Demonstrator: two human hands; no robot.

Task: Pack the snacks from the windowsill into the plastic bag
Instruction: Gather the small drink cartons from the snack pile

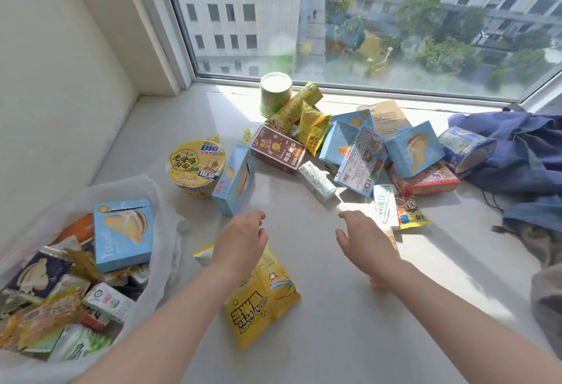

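A translucent white plastic bag [165, 219] lies open at the lower left, filled with several snack packs and a light-blue box [123, 233] on top. My left hand [240, 239] hovers empty with relaxed fingers just short of an upright light-blue box [234, 183]. A yellow popcorn bag [263, 298] lies under my left wrist. My right hand [365, 236] is open above the sill, holding nothing, near a small white carton [316, 181]. A yellow noodle bowl [196, 166] stands to the left of the upright box.
A heap of snacks fills the middle of the sill: a green cup [275, 93], a brown box [278, 151], several blue boxes [415, 148], a red box [425, 181]. A blue cloth bag [523, 146] lies at the right. The window glass [365, 28] bounds the back.
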